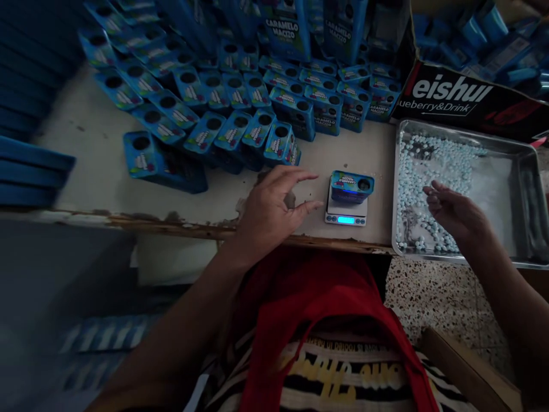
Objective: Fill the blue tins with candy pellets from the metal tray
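Observation:
A small blue candy box (pixel 348 182), labelled "CARAMELO MACIZO" and with a round dark opening, rests on a little white digital scale (pixel 347 214) whose display glows blue. Just left of the scale, my left hand (pixel 271 200) is held with thumb and fingers apart, touching neither box nor scale. Over a metal tray (pixel 395 194) at the right hovers my right hand (pixel 458 213), its fingertips pinched together. Whatever lies between them is too small to make out. Many small, round, pale blue and white candies (pixel 409 186) are spread across the tray's left part.
Rows of similar blue boxes (pixel 291 109) fill the back and left of the table. Behind the tray stands a black printed carton (pixel 450 94) holding blue packages. The table's worn wooden edge (pixel 206 229) runs close to my red apron (pixel 317 274).

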Demonstrator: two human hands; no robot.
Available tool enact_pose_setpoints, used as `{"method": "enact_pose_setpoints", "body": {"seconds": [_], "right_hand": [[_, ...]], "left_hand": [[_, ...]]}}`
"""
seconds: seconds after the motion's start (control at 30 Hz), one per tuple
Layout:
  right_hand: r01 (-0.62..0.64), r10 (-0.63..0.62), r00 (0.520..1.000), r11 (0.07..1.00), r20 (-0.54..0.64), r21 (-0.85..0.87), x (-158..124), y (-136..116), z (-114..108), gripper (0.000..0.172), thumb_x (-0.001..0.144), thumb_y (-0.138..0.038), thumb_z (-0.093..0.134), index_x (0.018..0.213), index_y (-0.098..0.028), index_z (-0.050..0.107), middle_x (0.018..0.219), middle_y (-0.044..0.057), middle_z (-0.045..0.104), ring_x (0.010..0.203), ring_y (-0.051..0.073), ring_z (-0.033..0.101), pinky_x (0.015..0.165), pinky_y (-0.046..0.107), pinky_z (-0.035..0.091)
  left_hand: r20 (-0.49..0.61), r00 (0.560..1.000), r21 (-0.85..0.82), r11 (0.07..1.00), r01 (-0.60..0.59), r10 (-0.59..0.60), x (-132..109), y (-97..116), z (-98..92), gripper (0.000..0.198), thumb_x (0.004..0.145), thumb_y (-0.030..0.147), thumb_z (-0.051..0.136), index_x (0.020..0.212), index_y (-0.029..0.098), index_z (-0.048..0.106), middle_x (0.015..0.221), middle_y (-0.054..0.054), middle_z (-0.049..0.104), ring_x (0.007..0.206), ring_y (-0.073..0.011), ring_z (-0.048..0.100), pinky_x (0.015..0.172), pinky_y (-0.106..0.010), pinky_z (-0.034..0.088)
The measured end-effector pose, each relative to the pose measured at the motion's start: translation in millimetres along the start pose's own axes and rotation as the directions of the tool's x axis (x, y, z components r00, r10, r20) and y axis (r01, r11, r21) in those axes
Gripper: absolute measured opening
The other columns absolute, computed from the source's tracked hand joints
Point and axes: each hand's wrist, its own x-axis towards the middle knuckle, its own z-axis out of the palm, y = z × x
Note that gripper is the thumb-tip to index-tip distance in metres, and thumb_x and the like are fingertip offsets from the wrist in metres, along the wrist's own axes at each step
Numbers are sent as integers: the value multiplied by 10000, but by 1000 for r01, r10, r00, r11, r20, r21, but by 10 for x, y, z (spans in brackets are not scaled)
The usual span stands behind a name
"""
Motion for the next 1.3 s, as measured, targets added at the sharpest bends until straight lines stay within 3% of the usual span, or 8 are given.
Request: {"method": "enact_pose_setpoints", "body": {"seconds": [0.23, 0.4, 0.6, 0.87, 0.97, 1.13, 1.23, 1.3], "right_hand": [[188, -164, 951, 980, 262, -70, -24, -483, 995, 370, 831, -444, 982, 1070, -239, 789, 960, 31, 779, 679, 112, 587, 511, 233, 464], [254, -161, 901, 949, 402, -189, 46, -607, 1265, 399, 854, -540, 982, 930, -213, 766, 776, 8, 709, 608, 102, 510, 509, 258, 375], [347, -174, 882, 868, 438, -355, 118, -637, 1338, 434, 896, -593, 928, 858, -208, 732, 691, -7, 664, 590, 104, 473, 530, 277, 334], [541, -270, 829, 605, 489, -584, 76, -577, 1466, 472, 808, -658, 957, 878, -202, 859, 717, 12, 716, 689, 146, 567, 662, 328, 411], [482, -249, 862, 671, 440, -564, 79, -597, 1389, 447, 796, -616, 979, 925, -201, 870, 691, -3, 670, 672, 144, 550, 645, 324, 410], [344, -276, 935, 861, 222, -376, 297, -723, 990, 441, 966, -659, 808, 925, -221, 784, 636, -44, 493, 566, 121, 412, 516, 285, 301], [397, -374, 916, 802, 143, -447, 557, -788, 867, 558, 1026, -792, 647, 949, -248, 740, 639, -41, 457, 566, 142, 430, 517, 291, 328], [452, -422, 886, 692, 193, -563, 761, -819, 942, 618, 1026, -853, 580, 968, -257, 731, 666, -21, 499, 620, 169, 509, 568, 308, 406]], "left_hand": [[11, 996, 25, 996, 87, -87, -89, -20, -15, 483, 989, 510, 810, 1399, 267, 731, 1345, -91, 773, 1249, -296, 754, 1137, -454, 626], [41, 986, -73, 984, 162, -159, -192, -74, 33, 565, 968, 524, 823, 1448, 253, 698, 1314, -105, 791, 1217, -298, 781, 1120, -467, 641], [35, 991, -41, 991, 128, -126, 42, 31, 226, 706, 905, 424, 910, 1529, 261, 621, 1451, -114, 748, 1333, -307, 741, 1185, -470, 613], [78, 993, -59, 994, 90, -85, 150, 49, 331, 721, 884, 358, 929, 1529, 238, 629, 1476, -122, 727, 1344, -306, 734, 1189, -476, 602], [93, 990, -75, 991, 112, -105, 130, 47, 279, 753, 865, 382, 949, 1532, 252, 625, 1477, -113, 725, 1334, -303, 737, 1180, -466, 606], [96, 991, -55, 994, 94, -89, 151, 94, 151, 705, 874, 372, 952, 1499, 248, 648, 1451, -110, 743, 1339, -309, 732, 1193, -469, 597], [110, 990, -57, 994, 92, -86, 175, 100, 108, 663, 897, 372, 933, 1485, 237, 655, 1439, -115, 749, 1342, -312, 731, 1201, -478, 594], [127, 988, -72, 993, 97, -88, 178, 80, 97, 655, 919, 403, 912, 1496, 240, 649, 1450, -116, 744, 1352, -315, 725, 1205, -485, 593]]}}
